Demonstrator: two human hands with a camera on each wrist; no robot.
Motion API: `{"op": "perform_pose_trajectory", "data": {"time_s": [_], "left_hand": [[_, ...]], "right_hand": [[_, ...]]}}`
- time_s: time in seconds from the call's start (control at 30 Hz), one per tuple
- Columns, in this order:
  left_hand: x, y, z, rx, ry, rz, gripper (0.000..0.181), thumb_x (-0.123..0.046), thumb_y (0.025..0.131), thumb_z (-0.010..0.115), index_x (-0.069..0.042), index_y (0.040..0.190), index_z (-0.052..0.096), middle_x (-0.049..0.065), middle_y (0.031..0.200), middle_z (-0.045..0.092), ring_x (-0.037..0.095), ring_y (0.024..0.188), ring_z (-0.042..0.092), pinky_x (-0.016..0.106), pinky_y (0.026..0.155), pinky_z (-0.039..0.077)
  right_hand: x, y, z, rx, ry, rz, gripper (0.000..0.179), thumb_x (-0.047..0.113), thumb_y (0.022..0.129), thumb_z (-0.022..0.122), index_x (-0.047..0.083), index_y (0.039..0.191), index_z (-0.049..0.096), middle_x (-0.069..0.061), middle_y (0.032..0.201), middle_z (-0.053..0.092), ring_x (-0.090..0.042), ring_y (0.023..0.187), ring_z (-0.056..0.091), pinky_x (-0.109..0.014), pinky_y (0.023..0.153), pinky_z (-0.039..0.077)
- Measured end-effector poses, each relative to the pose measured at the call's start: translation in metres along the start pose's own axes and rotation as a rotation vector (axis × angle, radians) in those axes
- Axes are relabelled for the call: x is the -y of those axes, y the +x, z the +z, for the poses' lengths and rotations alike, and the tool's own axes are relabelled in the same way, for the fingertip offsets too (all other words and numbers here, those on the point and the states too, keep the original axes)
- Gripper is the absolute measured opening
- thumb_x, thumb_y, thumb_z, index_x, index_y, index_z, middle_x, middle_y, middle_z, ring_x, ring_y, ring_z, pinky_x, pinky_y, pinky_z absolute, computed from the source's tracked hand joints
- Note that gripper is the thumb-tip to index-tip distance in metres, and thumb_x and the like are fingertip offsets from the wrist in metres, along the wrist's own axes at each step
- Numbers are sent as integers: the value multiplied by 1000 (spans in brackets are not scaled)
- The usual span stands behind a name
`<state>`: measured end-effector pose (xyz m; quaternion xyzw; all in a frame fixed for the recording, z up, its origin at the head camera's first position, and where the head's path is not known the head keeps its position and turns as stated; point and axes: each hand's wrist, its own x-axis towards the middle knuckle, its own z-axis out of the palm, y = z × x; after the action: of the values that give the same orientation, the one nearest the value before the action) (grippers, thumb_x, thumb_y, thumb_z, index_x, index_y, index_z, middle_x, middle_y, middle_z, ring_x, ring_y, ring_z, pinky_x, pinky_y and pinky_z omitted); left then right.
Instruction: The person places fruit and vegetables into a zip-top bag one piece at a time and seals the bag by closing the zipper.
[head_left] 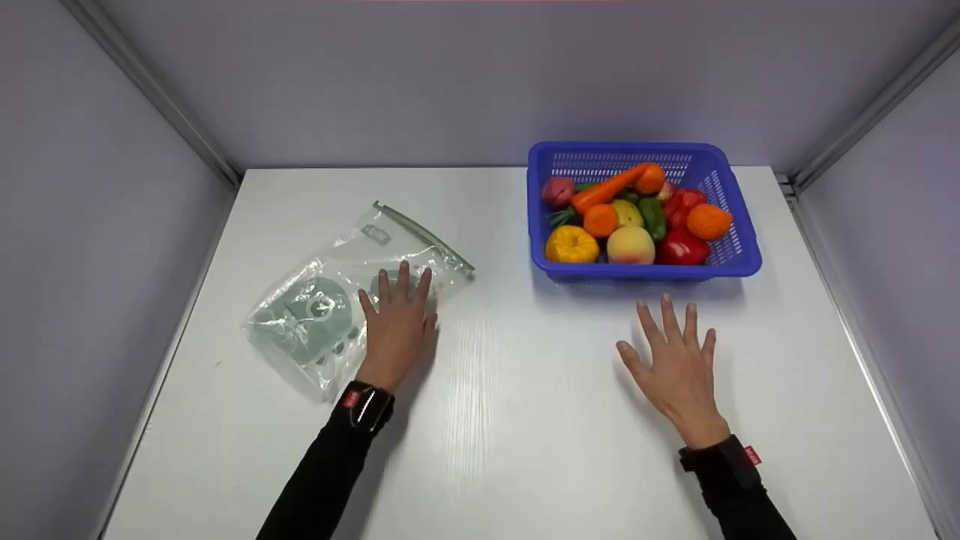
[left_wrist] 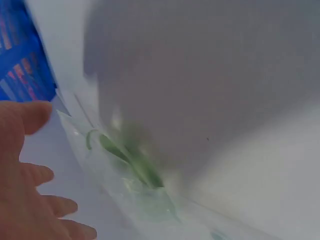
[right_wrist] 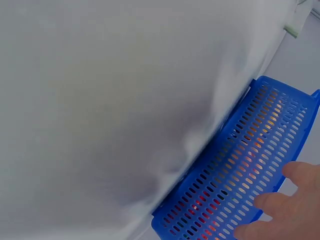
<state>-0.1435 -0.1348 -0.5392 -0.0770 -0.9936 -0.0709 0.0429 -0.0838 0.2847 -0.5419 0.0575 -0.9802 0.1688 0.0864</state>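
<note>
Well apart, hands (head_left: pixel 396 330) (head_left: pixel 679 371) spread inside tabletop (head_left: pixel 517 405) edges.

The white desk (head_left: pixel 525 480) shows a streak of reflected light near its middle. A plain greyish-purple back wall (head_left: pixel 375 82) stands behind it, between a left panel (head_left: pixel 82 262) and a right panel (head_left: pixel 892 217); grey metal strips (head_left: pixel 150 82) line both back corners.

Left fingers (head_left: pixel 403 285) over bag (head_left: pixel 351 256), perhaps touching; right fingers (head_left: pixel 670 319) near basket (head_left: pixel 600 269).
</note>
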Motion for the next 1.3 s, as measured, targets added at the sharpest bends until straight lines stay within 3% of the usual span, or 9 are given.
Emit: {"op": "perform_pose_trajectory", "data": {"time_s": [0.1,0.27,0.47,0.57,0.7,0.93,1.13,1.2,1.3], "left_hand": [[5,8,4,-24,-19,1,71,-27,101,68,-19,163,34,20,166,29,53,150,25,78,114,17],[7,13,15,-29,-69,-24,62,-17,107,54,-17,164,29,24,165,27,54,148,27,75,115,17],[8,10,19,-21,-68,-32,60,8,99,45,-3,158,38,24,163,33,51,147,32,72,117,21],[9,7,17,-21,-98,-39,52,1,102,45,-3,154,46,20,160,41,48,146,37,74,114,23],[11,4,13,-53,-196,-66,49,-6,105,45,-11,153,49,13,156,49,45,142,44,76,112,26],[11,-6,4,-267,-365,-60,48,-2,104,53,-21,148,57,10,143,63,39,132,58,69,109,36],[7,-17,-5,-455,-450,0,46,-2,103,59,-21,145,61,12,130,70,37,121,66,66,103,45],[5,-21,-9,-496,-469,26,45,-1,103,59,-19,145,61,11,128,71,35,118,67,61,98,50],[2,-26,-13,-584,-484,53,44,1,102,61,-17,142,64,11,117,75,33,95,72,51,80,57]], "right_hand": [[0,0,2,1,0,0,76,58,100,57,16,161,38,-20,168,24,-53,153,13,-81,113,6],[-1,-2,2,7,4,1,78,58,100,58,17,162,35,-20,168,25,-52,153,13,-80,113,7],[2,-3,2,15,15,-2,78,58,101,57,19,163,33,-19,168,23,-52,153,13,-79,114,6],[2,-3,2,20,14,1,79,59,100,57,19,164,32,-19,169,23,-52,154,13,-79,114,8],[4,-5,4,18,42,-1,78,56,101,58,20,164,30,-19,169,23,-51,154,13,-78,114,9],[14,-6,2,9,179,-8,75,45,101,63,14,163,33,-20,167,27,-51,153,16,-72,118,14],[34,-4,-3,-7,226,-46,72,39,101,66,8,159,39,-21,165,31,-49,153,19,-64,122,15],[42,-3,-5,-55,230,-80,70,36,99,68,6,158,42,-21,165,32,-47,154,20,-59,124,15],[59,-1,-9,-122,268,-124,66,30,99,69,4,155,47,-20,163,35,-44,154,24,-55,125,18]]}}
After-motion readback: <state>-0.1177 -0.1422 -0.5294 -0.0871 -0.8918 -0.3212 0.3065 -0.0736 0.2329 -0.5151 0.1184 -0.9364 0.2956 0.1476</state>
